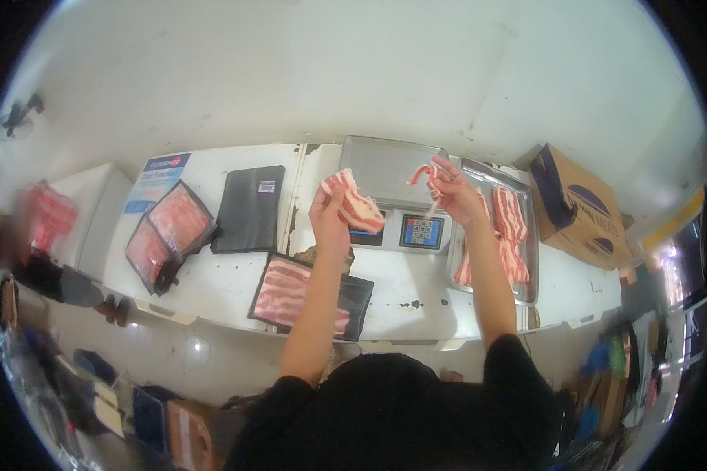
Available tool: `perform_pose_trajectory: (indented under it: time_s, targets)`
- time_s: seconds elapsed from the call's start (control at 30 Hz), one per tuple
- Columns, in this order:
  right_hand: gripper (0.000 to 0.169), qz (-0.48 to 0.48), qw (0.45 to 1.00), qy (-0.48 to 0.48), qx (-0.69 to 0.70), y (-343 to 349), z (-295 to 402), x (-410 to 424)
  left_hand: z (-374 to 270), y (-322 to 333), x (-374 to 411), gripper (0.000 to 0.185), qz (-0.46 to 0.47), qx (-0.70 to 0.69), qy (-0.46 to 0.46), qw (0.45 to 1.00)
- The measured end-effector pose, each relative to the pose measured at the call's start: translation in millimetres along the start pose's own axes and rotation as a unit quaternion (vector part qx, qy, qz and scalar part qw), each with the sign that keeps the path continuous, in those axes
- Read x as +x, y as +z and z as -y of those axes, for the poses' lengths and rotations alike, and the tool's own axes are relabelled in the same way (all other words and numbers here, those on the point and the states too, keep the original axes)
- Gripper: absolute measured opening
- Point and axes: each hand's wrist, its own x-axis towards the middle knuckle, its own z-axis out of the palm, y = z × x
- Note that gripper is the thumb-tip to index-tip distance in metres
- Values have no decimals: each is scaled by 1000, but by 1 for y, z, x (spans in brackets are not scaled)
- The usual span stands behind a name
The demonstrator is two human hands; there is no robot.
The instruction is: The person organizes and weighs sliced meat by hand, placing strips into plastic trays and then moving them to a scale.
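Observation:
My left hand (329, 218) grips a folded bunch of streaky meat slices (358, 206) above the left end of a digital scale (393, 226). Over the scale's right side, my right hand (456, 197) pinches a thin curled strip of meat (427, 179) between its fingers. The scale's flat metal pan (383, 162) lies beyond its keypad and shows no meat on it. A metal tray (530, 288) of sliced streaky meat (508, 218) sits to the right, partly hidden by my right forearm. Below my left forearm lies a black-backed pack of sliced meat (280, 291).
Left of the scale is a stack of black sheets or pouches (248, 206). Filled meat packs (179, 221) lie further left, by a printed panel (156, 176). A cardboard box (583, 206) stands right of the tray. At far left a person (32, 271) is near more meat (53, 215).

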Motion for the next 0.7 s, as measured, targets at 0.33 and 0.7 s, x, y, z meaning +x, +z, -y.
perform_pose_trajectory:
  time_s: [0.33,0.7]
  targets:
    - [58,-46,804,-106,-584,-86,-27,72,-42,10,-19,59,106,137,-67,983]
    - [32,281,929,-77,-227,84,-30,-24,-18,-15,-74,47,202,-63,-359,909]
